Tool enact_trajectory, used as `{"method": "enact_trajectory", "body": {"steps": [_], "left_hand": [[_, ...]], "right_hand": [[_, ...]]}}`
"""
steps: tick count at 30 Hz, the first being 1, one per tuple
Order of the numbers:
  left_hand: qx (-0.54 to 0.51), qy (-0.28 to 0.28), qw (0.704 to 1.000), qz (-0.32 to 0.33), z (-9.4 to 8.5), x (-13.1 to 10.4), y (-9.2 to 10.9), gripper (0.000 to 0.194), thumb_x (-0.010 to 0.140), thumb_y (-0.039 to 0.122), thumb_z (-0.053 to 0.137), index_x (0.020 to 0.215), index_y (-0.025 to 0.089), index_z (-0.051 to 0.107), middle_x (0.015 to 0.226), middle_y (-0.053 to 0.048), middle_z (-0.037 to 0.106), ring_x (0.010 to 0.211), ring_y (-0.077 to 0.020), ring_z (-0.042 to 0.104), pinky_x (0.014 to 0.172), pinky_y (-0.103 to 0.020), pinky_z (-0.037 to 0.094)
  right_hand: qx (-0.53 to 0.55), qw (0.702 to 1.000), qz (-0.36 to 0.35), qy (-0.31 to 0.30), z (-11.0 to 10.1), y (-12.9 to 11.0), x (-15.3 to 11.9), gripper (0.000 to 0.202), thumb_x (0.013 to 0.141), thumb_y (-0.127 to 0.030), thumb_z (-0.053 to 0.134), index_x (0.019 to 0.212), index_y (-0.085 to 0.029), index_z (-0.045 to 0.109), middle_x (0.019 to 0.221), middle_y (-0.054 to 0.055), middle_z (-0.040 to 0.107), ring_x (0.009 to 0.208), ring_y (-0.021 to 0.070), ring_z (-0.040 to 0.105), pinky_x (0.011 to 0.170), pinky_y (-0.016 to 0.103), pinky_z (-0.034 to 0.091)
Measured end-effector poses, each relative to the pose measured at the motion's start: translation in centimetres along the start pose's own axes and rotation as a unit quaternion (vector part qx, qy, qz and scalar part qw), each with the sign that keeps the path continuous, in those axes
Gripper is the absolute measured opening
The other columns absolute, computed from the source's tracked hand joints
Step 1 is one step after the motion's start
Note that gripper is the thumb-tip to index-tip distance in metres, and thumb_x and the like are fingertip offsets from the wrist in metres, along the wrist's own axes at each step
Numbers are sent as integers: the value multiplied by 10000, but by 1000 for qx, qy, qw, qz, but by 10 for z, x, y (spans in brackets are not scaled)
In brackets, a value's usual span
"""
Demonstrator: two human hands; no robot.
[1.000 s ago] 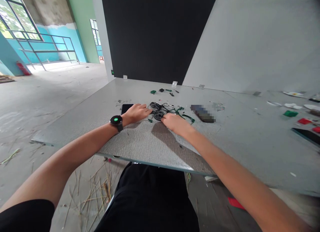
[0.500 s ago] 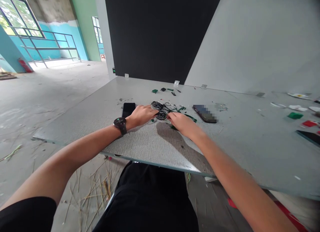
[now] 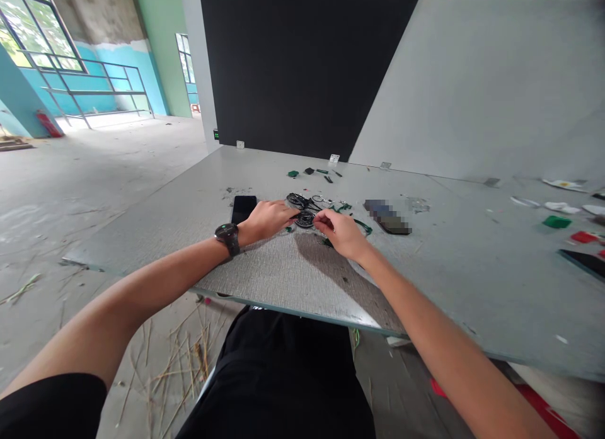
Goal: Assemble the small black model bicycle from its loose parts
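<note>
Two dark round spoked pieces lie close together on the grey table (image 3: 265,272): a nearer one (image 3: 305,220) and one behind it (image 3: 297,200). My left hand (image 3: 270,218), with a black watch (image 3: 228,237) at the wrist, rests flat-palmed on the table, its fingertips at the left edge of the nearer round piece. At that piece's right edge, my right hand (image 3: 336,230) is pinched, and what its fingertips hold is too small to name. Green curved bits (image 3: 363,226) lie just beyond my right hand.
A black phone (image 3: 244,208) lies left of my left hand, and a second phone (image 3: 387,217) to the right. Small green and black pieces (image 3: 309,171) sit farther back. A black panel (image 3: 302,74) rises behind the table. At far right lie a green piece (image 3: 556,222) and another dark device.
My right hand has shifted slightly left, its fingers now raised and drawn into a tighter pinch over the nearer round piece. My left hand has hardly moved.
</note>
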State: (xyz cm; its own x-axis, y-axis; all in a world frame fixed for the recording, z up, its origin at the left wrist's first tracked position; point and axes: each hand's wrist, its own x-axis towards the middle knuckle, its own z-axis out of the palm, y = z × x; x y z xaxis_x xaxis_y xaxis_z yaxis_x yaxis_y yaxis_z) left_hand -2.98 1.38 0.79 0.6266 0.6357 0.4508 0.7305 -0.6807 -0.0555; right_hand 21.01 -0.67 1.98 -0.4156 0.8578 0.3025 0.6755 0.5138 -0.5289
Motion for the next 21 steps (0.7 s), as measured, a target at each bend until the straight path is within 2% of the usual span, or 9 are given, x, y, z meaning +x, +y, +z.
{"method": "enact_trajectory", "body": {"steps": [4, 10, 17, 21], "left_hand": [[-12, -6, 1000, -7, -1, 1, 0, 289, 1016, 305, 554, 1247, 204, 696, 992, -109, 762, 944, -246, 685, 704, -289, 447], [-35, -1, 999, -20, -1, 0, -1, 303, 1017, 322, 550, 1254, 208, 702, 980, -110, 761, 915, -247, 689, 695, -296, 438], [-79, 20, 994, -75, 4, 1, -4, 349, 994, 423, 573, 1246, 240, 729, 997, -107, 765, 867, -235, 692, 697, -292, 453], [-129, 28, 985, -111, 4, 3, -5, 325, 968, 455, 607, 1133, 233, 779, 934, -95, 781, 799, -223, 697, 663, -281, 443]], "right_hand": [[77, 997, 4, 4, 7, 3, 1, 163, 923, -339, 541, 953, -188, 596, 864, 60, 694, 743, 179, 621, 702, 300, 485], [134, 991, 22, 18, 10, 8, 3, 341, 924, -395, 562, 1128, -138, 656, 812, 54, 688, 694, 181, 617, 669, 308, 487], [139, 989, 40, 34, 10, 5, 3, 404, 921, -487, 578, 1056, -138, 730, 771, 61, 712, 689, 191, 635, 652, 302, 471], [139, 987, 41, 69, 16, 6, 5, 461, 918, -574, 571, 1007, -144, 713, 784, 70, 716, 687, 195, 642, 665, 315, 485]]}}
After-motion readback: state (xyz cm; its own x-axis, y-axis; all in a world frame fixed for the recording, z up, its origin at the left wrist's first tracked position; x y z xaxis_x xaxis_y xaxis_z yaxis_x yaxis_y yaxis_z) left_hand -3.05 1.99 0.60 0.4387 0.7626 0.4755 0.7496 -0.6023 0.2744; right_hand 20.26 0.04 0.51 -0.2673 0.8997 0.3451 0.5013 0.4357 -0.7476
